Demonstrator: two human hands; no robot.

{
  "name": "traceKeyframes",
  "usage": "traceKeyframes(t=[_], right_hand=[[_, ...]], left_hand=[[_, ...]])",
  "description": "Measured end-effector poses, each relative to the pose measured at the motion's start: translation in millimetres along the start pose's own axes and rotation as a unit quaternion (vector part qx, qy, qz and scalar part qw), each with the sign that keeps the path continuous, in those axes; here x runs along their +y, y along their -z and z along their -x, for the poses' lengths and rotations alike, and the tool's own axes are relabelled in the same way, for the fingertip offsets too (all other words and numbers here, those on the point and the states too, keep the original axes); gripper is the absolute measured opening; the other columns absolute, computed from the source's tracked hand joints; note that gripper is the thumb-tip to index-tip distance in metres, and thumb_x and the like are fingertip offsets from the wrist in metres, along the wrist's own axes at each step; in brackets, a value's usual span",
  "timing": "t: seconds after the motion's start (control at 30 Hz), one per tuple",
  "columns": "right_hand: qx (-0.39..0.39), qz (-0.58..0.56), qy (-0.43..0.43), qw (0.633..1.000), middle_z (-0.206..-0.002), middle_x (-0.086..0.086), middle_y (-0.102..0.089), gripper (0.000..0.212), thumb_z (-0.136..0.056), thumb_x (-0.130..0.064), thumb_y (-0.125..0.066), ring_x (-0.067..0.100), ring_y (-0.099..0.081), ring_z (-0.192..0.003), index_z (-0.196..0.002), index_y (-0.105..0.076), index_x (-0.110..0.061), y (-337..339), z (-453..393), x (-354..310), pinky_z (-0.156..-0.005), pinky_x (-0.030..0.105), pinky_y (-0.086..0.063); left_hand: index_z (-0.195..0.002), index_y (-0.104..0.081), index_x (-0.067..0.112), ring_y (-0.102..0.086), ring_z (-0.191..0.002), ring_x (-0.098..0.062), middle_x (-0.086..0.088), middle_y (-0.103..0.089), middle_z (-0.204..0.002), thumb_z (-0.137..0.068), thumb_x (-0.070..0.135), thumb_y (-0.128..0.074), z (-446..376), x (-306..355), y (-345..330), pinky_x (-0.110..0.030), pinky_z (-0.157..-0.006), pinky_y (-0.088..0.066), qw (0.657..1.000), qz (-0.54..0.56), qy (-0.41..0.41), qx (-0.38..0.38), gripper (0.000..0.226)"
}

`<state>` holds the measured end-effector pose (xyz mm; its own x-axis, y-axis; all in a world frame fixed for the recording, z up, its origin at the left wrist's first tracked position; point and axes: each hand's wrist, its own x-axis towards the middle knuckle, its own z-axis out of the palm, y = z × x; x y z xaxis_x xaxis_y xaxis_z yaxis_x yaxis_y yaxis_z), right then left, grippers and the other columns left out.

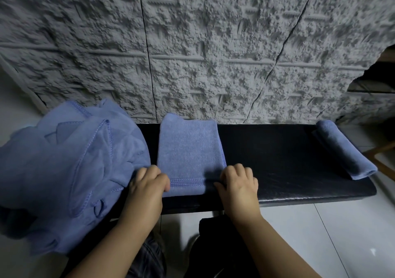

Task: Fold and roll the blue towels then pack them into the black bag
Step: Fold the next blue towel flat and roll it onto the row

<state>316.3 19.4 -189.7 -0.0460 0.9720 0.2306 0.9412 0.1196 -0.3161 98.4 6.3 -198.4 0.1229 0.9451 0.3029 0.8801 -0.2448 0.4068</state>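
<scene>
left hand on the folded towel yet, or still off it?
Touching. The head view shows the left hand curled over the near left corner of the folded towel, thumb pinching its stitched edge on the black bench.

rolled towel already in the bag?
No, the rolled towel lies on the right end of the black bench, not in any bag.

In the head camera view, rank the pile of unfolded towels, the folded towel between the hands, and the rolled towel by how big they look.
1. pile of unfolded towels, by far the largest, though it is also nearest the camera.
2. folded towel, lying flat.
3. rolled towel, smallest, at the bench's right end.
</scene>
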Motion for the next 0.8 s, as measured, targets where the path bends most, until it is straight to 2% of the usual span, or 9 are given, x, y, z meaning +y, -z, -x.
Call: traceKeyframes(t=[0.07, 0.13, 0.23, 0.3, 0.37, 0.47, 0.67, 0.7, 0.8], right_hand=[[-0.012, 0.0, 0.066, 0.998, -0.072, 0.0, -0.051, 0.027, -0.06, -0.002, -0.078, 0.022, -0.047, -0.065, -0.068, -0.056, -0.016, -1, -1, -3, -0.054, 0.029, -0.034], [-0.051, -0.025, 0.088, 0.994, -0.073, 0.001, -0.052, 0.024, -0.061, 0.006, -0.071, 0.022, -0.05, -0.065, -0.068, -0.059, -0.014, -2, -1, -4, -0.052, 0.027, -0.037], [-0.084, -0.076, 0.08, 0.99, -0.077, 0.002, -0.058, 0.014, -0.072, -0.001, -0.055, 0.025, -0.055, -0.071, -0.073, -0.063, -0.012, -3, -1, 3, -0.056, 0.033, -0.046], [-0.095, -0.101, 0.09, 0.986, -0.08, 0.0, -0.062, 0.016, -0.074, -0.007, -0.052, 0.024, -0.056, -0.073, -0.077, -0.066, -0.012, 0, 1, 9, -0.063, 0.036, -0.051], [-0.104, -0.112, 0.096, 0.984, -0.088, -0.004, -0.064, 0.015, -0.076, -0.012, -0.056, 0.02, -0.056, -0.08, -0.085, -0.068, -0.014, 4, 3, 15, -0.072, 0.027, -0.048], [-0.13, -0.113, 0.101, 0.98, -0.099, -0.005, -0.063, 0.021, -0.074, -0.018, -0.072, 0.015, -0.052, -0.091, -0.095, -0.067, -0.014, 5, 2, 19, -0.08, 0.018, -0.039], [-0.124, -0.131, 0.065, 0.981, -0.096, -0.004, -0.064, 0.022, -0.073, -0.011, -0.074, 0.013, -0.045, -0.086, -0.094, -0.067, -0.014, 3, 0, 14, -0.073, 0.01, -0.032], [-0.123, -0.131, 0.066, 0.982, -0.095, -0.003, -0.064, 0.02, -0.074, -0.011, -0.072, 0.015, -0.047, -0.085, -0.093, -0.068, -0.014, 2, 0, 14, -0.073, 0.011, -0.034], [-0.095, -0.103, 0.083, 0.987, -0.09, -0.001, -0.062, 0.015, -0.075, -0.017, -0.064, 0.021, -0.051, -0.082, -0.089, -0.069, -0.015, 0, 1, 11, -0.072, 0.029, -0.047]], left_hand=[[-0.064, -0.054, 0.017, -0.034, -0.072, -0.013, 0.003, -0.05, -0.071, -0.032, -0.027, -0.057, 0, -1, -2, -0.032, -0.051, -0.044, 0.999, -0.009, -0.031, -0.021, 0.054], [-0.066, -0.057, 0.018, -0.034, -0.072, -0.012, 0.004, -0.051, -0.072, -0.038, -0.024, -0.06, 0, -2, -3, -0.029, -0.054, -0.046, 0.999, -0.009, -0.037, -0.034, 0.05], [-0.077, -0.056, 0.021, -0.038, -0.078, -0.011, 0.008, -0.05, -0.082, -0.06, -0.005, -0.063, 6, -9, -3, -0.032, -0.064, -0.05, 0.998, 0.022, -0.041, -0.036, 0.031], [-0.087, -0.051, 0.025, -0.039, -0.084, -0.009, 0.01, -0.048, -0.091, -0.068, 0.007, -0.071, 12, -15, -1, -0.029, -0.074, -0.048, 0.996, 0.036, -0.054, -0.055, 0.033], [-0.092, -0.047, 0.027, -0.04, -0.088, -0.007, 0.011, -0.047, -0.095, -0.065, 0.013, -0.081, 15, -17, 1, -0.023, -0.081, -0.04, 0.994, 0.042, -0.059, -0.079, 0.046], [-0.091, -0.053, 0.022, -0.04, -0.087, -0.007, 0.007, -0.05, -0.095, -0.06, 0.015, -0.086, 6, -18, -2, -0.021, -0.084, -0.032, 0.996, 0.042, -0.041, -0.071, 0.046], [-0.088, -0.061, 0.013, -0.053, -0.086, -0.019, 0.001, -0.054, -0.093, -0.065, 0.002, -0.08, 3, -13, -3, -0.021, -0.083, -0.036, 0.996, 0.047, -0.001, -0.072, 0.032], [-0.089, -0.061, 0.014, -0.051, -0.087, -0.017, 0.002, -0.053, -0.094, -0.067, 0.0, -0.077, 3, -13, -3, -0.021, -0.084, -0.037, 0.996, 0.048, 0.0, -0.069, 0.03], [-0.09, -0.061, 0.013, -0.042, -0.087, -0.009, 0.003, -0.051, -0.094, -0.074, 0.0, -0.073, 3, -15, -4, -0.018, -0.084, -0.033, 0.997, 0.057, 0.004, -0.056, 0.024]])
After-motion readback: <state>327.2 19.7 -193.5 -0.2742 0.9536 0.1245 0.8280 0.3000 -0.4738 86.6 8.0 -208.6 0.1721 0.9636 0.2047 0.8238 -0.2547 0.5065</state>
